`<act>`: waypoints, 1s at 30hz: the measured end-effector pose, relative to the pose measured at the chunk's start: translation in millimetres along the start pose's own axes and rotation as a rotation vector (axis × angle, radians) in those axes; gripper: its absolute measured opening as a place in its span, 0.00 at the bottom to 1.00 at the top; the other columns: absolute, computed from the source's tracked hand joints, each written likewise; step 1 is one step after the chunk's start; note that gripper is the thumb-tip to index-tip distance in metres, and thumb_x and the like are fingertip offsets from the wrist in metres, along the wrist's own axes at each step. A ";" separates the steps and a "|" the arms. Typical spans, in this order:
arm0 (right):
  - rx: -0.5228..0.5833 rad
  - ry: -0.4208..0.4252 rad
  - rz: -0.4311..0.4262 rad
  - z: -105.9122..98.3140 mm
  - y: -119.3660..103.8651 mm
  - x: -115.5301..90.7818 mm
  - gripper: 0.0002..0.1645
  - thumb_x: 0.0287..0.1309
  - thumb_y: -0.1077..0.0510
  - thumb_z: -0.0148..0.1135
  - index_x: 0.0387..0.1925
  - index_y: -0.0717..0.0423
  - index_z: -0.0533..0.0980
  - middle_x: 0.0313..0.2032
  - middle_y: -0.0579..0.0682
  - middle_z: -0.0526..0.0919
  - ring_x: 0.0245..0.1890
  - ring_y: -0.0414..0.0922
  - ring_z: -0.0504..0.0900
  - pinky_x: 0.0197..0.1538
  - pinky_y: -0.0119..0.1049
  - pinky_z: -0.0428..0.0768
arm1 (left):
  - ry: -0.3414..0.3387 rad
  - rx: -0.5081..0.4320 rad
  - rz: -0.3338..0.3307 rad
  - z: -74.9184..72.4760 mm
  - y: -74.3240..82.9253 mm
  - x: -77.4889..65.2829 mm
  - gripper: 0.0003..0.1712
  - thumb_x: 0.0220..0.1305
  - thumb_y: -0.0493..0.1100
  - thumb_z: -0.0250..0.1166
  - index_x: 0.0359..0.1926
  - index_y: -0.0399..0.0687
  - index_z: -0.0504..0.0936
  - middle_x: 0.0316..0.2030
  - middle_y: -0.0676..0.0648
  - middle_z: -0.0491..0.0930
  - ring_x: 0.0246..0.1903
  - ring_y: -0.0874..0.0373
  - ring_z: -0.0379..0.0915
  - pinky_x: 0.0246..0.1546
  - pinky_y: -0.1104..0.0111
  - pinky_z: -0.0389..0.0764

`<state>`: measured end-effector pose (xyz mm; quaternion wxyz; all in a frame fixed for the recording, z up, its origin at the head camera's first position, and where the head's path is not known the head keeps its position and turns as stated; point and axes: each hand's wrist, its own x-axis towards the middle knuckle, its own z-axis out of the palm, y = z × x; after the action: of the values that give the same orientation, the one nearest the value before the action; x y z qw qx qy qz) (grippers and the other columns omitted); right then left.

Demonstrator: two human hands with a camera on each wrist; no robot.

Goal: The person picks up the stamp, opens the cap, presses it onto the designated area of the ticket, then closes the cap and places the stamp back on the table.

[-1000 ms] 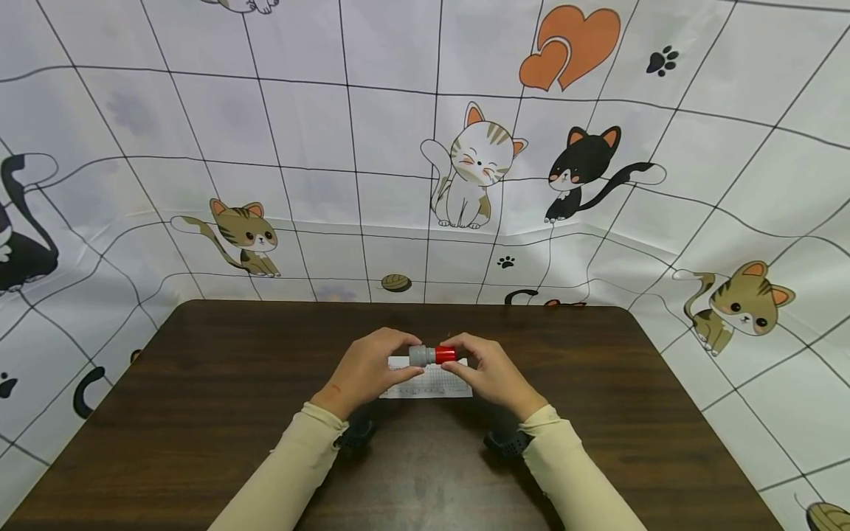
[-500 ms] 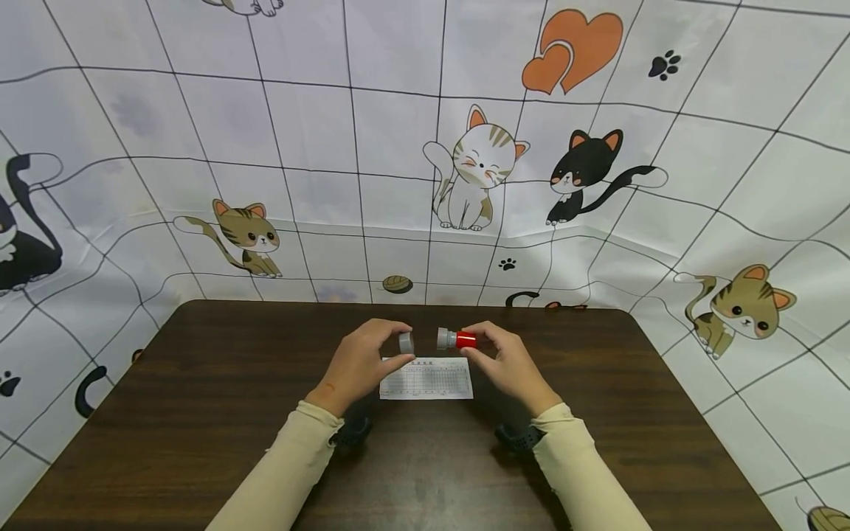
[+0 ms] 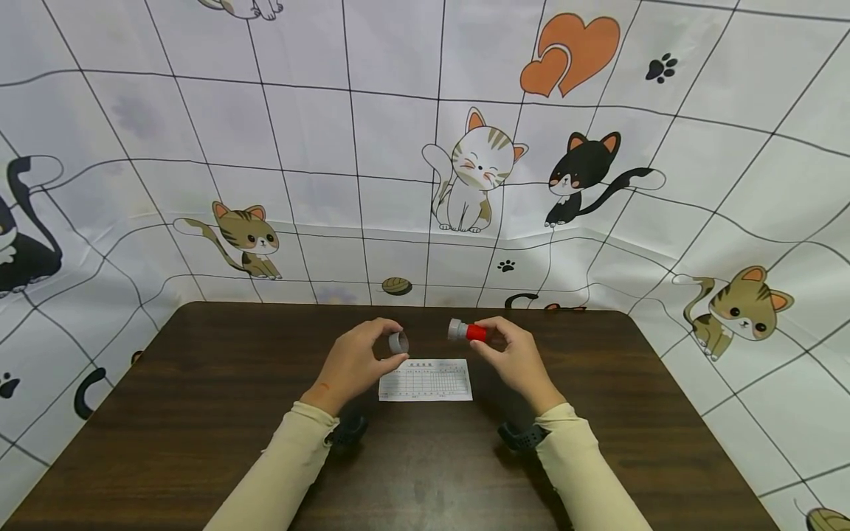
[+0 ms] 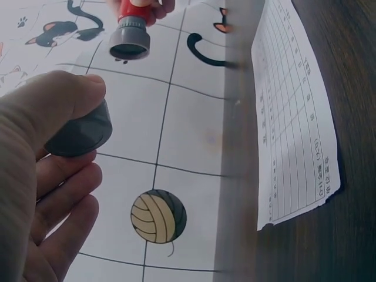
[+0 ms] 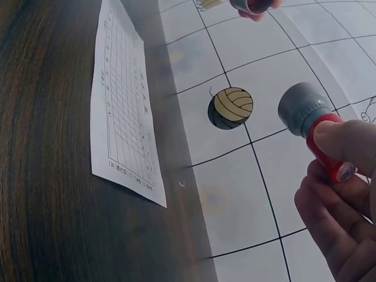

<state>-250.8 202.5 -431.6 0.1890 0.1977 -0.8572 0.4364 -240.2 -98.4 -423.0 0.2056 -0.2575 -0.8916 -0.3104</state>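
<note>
My left hand (image 3: 355,363) pinches a short round grey cap (image 3: 398,342) between thumb and fingers, above the table. In the left wrist view the cap (image 4: 85,132) shows dark grey under the thumb. My right hand (image 3: 521,361) grips a hand stamp (image 3: 458,330) with a red handle and a ridged grey head, tilted so the head points left. The right wrist view shows my thumb on the red part of the stamp (image 5: 325,138). Cap and stamp are apart. Below them a white printed form (image 3: 426,380) with a ruled grid lies flat.
A dark brown wooden table (image 3: 232,413) spreads under both hands. Behind and beside it hangs a white sheet (image 3: 319,199) with grid lines and printed cats. Dark wrist devices (image 3: 348,429) sit under the sleeves.
The grey cap has come off the stamp. My hands have moved apart, left hand to the left with the cap, right hand to the right with the stamp. The form is now uncovered.
</note>
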 end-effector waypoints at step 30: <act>0.069 0.096 0.179 -5.0 18.6 0.3 0.21 0.59 0.63 0.76 0.53 0.60 0.82 0.48 0.59 0.87 0.46 0.53 0.88 0.52 0.45 0.86 | -0.031 0.090 -0.257 -4.6 -34.2 -2.7 0.27 0.59 0.50 0.79 0.57 0.45 0.85 0.53 0.44 0.84 0.54 0.45 0.77 0.56 0.48 0.81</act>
<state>-259.7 216.7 -441.2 0.1830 0.1055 -0.8459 0.4898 -257.2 -125.4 -436.4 0.1616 -0.1363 -0.9335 -0.2897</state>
